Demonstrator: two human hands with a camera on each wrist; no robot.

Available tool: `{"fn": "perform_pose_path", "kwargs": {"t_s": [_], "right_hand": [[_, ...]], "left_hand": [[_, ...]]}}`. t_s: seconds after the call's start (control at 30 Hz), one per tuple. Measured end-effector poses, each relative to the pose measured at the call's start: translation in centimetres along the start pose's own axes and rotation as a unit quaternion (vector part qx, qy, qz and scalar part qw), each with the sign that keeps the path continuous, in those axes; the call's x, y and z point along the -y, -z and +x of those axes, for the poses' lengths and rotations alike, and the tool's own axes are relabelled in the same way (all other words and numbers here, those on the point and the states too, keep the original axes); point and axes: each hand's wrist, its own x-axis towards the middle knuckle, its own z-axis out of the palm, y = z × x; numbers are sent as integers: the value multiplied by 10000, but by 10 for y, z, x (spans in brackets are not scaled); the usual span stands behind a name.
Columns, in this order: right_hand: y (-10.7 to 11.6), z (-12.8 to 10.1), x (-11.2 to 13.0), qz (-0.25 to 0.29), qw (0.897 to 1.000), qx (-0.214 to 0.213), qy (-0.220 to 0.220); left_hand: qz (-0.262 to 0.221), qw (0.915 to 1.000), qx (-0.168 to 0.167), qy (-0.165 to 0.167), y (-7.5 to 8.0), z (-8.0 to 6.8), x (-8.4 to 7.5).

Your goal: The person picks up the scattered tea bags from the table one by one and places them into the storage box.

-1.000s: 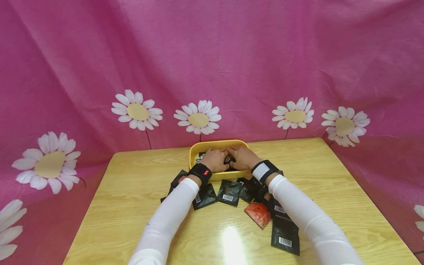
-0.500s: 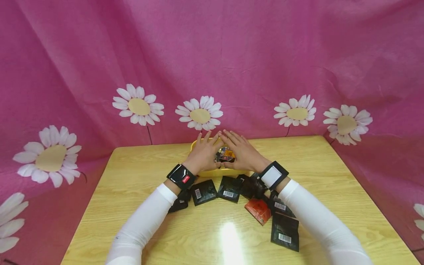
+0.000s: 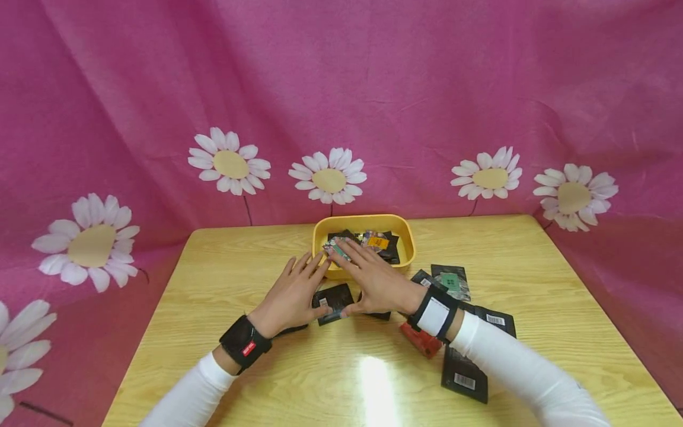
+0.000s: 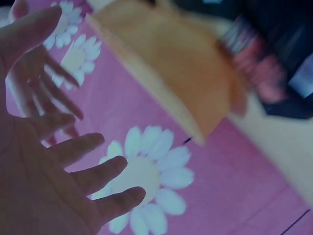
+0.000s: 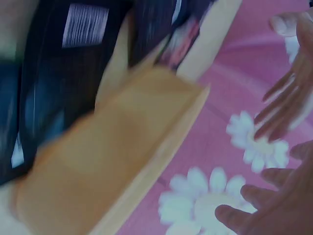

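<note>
Both hands hover above the table with fingers spread and hold nothing. My left hand (image 3: 292, 296) is left of the yellow tray (image 3: 363, 220), near a flat black packet (image 3: 337, 296) with a barcode label. My right hand (image 3: 380, 284) reaches over the tray's front rim, its fingertips partly covering the packets inside. In the tray lie several black packets, one with an orange label (image 3: 377, 242) and one with a green label (image 3: 338, 250). In the left wrist view the left hand (image 4: 63, 181) shows straight fingers, as does the right hand (image 5: 274, 196) in the right wrist view.
On the table (image 3: 224, 379), right of the tray, lie a green-labelled packet (image 3: 451, 281), a red packet (image 3: 424, 343) and several black packets (image 3: 464, 375). Some are hidden by the right arm. A pink daisy-print cloth (image 3: 405, 107) hangs behind the table.
Both hands were inside the tray, then rose with fingers spread. They have since drawn back towards the front, the left hand also leftwards, exposing the tray's packets and the green-labelled packet on the table.
</note>
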Motion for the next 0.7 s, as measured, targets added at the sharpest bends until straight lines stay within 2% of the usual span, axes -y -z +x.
{"fn": "perform_pose_path", "kwargs": {"t_s": [0.13,0.27,0.4,0.57,0.63,0.7], "right_hand": [[-13,-12,17,-6,9987,450,259],[-28,-18,23,-13,9967,763,285],[-41,-12,19,21,9966,823,77],[-57,-6,14,-63,9929,1190,42],[-60,-6,13,-155,9926,1197,88],[-61,-7,13,-289,9938,1060,149]], "left_hand": [[-161,9990,389,117,-17,-26,-1],[-432,9971,624,108,-32,-36,-6],[-579,9958,697,116,-46,-29,-8],[-533,9939,953,163,-56,-20,-10],[-439,9951,878,103,-58,-18,-12],[-334,9973,659,7,-58,-16,-13]]}}
